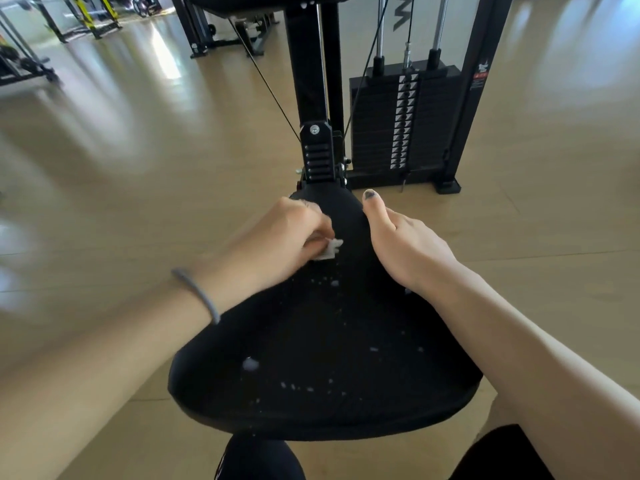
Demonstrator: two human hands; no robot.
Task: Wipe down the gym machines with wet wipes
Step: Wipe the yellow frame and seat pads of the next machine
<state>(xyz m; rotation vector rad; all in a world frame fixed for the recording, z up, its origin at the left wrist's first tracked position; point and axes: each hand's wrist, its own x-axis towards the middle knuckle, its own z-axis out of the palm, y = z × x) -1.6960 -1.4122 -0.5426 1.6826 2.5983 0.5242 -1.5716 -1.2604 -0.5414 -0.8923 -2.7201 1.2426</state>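
No legible text on the machine frame (485, 98) sticker

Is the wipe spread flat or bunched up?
Bunched up. The left hand grips the wipe on the seat, and only a small crumpled white corner shows past the fingers.

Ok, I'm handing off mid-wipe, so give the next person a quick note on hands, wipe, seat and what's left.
Left hand: grips the white wipe, pressed on the narrow front of the black seat.
Right hand: rests on the seat's right edge, thumb up, holding nothing.
Done: cannot tell how much is wiped.
Left: white specks still dot the wide part of the pad; the weight stack behind shows no sign of wiping.
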